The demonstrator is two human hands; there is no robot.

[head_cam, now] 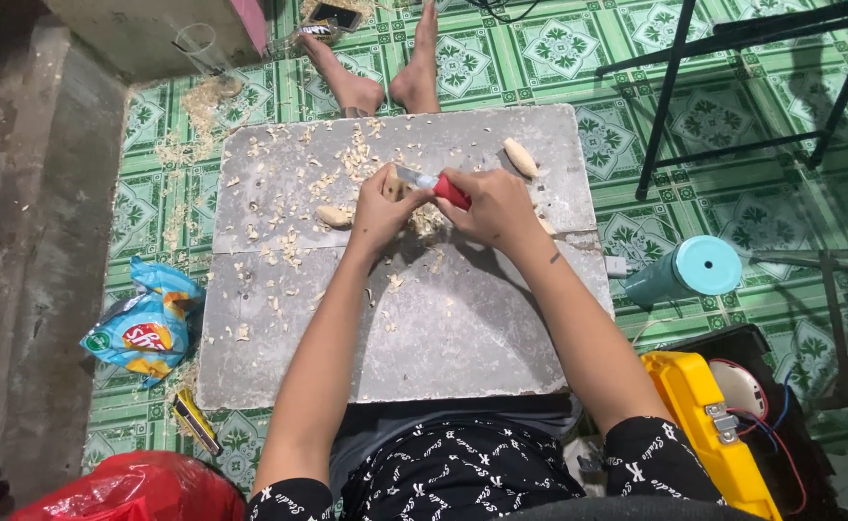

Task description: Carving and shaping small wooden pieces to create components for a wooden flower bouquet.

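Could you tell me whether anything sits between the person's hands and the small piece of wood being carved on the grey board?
Nothing visible does. The left hand grips the wood piece directly, and the right hand holds the red-handled knife with its blade against it. Shavings lie around on the board.

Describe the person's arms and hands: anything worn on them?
Both arms are bare from the short sleeves down. The sleeves are black with a white printed pattern. The left hand and right hand wear no gloves; no rings or watch show. A small dark mark sits on the right forearm.
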